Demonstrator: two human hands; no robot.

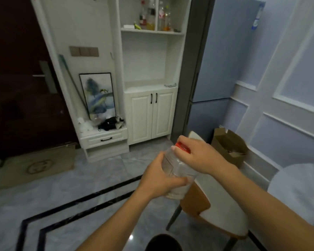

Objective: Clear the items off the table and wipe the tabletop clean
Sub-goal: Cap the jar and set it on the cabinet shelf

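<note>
Clear plastic bottle (176, 167) with a red cap (181, 146) is held in mid-air above the floor by a person standing in a dining corner. The left hand (158, 178) wraps round the bottle's body from the side and steadies it. The fingers of the right hand (198, 156) curl over the cap from above. The two-handed hold looks like the cap is being turned, though tighter or looser cannot be told; sealing it would make sense if the bottle is being carried off. It looks nearly empty, with a little pale liquid at the bottom. The table (294, 182), a white round top, lies well to the right of the right forearm, and something yellowish at its far edge is cut off too much to name. Directly below the hands sits a chair (223, 214) with a white seat and tan back, near the table. Just beyond the right hand an open cardboard box (228, 142) stands against the wall. Ahead of both hands rises a white cabinet (150, 113) whose top shelf carries other bottles (152, 15), a likely place for this one. The floor between looks free of obstacles. Far left of the left hand are a dark door (16, 87) and a mat (36, 163).
</note>
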